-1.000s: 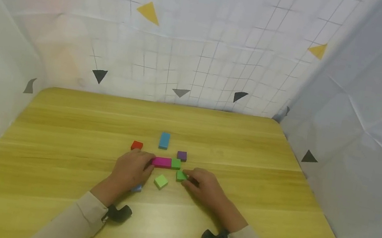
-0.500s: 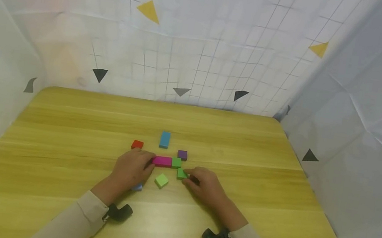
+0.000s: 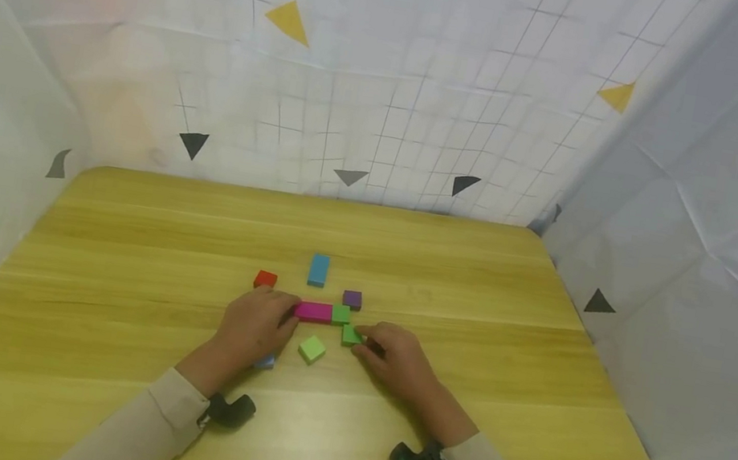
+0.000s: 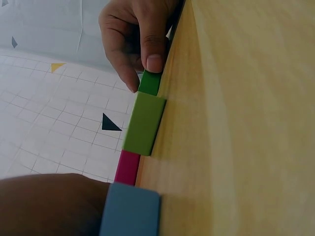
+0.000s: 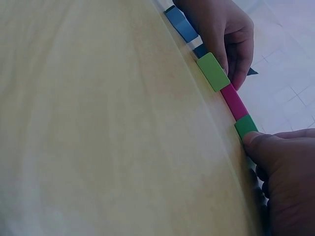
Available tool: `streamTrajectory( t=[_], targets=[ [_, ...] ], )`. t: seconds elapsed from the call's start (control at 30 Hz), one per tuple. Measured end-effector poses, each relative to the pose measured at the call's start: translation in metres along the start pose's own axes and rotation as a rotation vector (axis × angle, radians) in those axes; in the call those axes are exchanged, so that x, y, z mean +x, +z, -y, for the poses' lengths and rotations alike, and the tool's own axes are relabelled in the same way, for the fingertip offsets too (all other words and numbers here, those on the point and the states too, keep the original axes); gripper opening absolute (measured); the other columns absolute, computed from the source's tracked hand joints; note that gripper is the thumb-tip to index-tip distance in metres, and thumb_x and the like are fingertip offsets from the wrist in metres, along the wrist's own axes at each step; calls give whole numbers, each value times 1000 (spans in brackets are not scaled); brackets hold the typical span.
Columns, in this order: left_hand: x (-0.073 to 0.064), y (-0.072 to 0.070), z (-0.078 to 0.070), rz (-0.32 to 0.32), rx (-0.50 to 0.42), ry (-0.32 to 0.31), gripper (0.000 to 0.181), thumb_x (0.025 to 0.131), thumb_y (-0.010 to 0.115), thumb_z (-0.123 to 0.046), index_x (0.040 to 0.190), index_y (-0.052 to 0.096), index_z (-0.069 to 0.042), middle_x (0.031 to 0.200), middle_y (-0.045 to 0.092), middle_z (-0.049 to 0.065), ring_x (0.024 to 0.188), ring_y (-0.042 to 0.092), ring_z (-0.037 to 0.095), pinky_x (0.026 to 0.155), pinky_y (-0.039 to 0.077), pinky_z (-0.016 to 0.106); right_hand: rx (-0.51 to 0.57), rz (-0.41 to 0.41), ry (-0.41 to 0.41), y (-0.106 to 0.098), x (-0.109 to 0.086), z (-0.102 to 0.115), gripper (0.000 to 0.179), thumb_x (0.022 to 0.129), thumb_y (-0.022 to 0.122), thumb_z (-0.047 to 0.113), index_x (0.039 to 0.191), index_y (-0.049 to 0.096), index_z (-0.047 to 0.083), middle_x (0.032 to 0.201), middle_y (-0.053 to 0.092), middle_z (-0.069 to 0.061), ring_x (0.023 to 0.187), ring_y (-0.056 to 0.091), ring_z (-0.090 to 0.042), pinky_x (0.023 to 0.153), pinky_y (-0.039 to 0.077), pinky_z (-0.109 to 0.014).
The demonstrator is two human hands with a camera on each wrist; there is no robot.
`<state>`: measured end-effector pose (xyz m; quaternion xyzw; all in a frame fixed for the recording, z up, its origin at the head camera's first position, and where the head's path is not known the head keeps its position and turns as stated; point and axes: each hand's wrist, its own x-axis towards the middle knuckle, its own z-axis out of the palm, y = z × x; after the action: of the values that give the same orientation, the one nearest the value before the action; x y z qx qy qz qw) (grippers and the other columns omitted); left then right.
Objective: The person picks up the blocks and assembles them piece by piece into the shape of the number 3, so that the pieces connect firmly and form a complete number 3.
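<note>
In the head view, my left hand grips the left end of a magenta block, thumb at the near side and fingers beyond. A green block sits against the magenta block's right end. Just in front of that one lies a second green block, which my right hand pinches between thumb and fingers. In the right wrist view the right thumb presses this green block. A lime green block lies between the hands, turned cornerwise, and hides part of the left fingertips in the right wrist view.
Behind the hands are a red block, a blue oblong block and a purple block. Another blue block is partly hidden by the left hand. White sheets stand around the wooden table.
</note>
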<state>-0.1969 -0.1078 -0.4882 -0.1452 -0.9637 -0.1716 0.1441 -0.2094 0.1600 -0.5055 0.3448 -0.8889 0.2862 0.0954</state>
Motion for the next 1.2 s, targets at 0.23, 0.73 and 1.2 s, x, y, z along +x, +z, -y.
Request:
streamTrajectory(
  t=[0.23, 0.73, 1.2],
  targets=[
    [-1, 0, 0, 9, 4, -5, 24, 81, 63, -31, 104, 66, -22, 95, 66, -8, 82, 55, 12, 65, 48, 31, 12, 6, 30, 0, -1, 2, 30, 82, 67, 30, 109, 64, 18, 80, 57, 15, 70, 50, 0, 62, 45, -18],
    [-6, -1, 3, -6, 10, 9, 26, 81, 65, -32, 104, 65, -20, 97, 67, -6, 83, 55, 14, 68, 49, 33, 26, 8, -3, 0, -1, 6, 30, 82, 66, 28, 109, 63, 17, 88, 61, 10, 77, 53, 0, 67, 47, -18],
    [-2, 0, 0, 17, 13, 0, 26, 81, 63, -31, 105, 65, -20, 98, 67, -7, 85, 56, 14, 68, 49, 33, 12, 0, -21, -1, -4, 1, 23, 84, 64, 25, 105, 65, 16, 90, 62, 9, 80, 55, -1, 69, 48, -19]
  ],
)
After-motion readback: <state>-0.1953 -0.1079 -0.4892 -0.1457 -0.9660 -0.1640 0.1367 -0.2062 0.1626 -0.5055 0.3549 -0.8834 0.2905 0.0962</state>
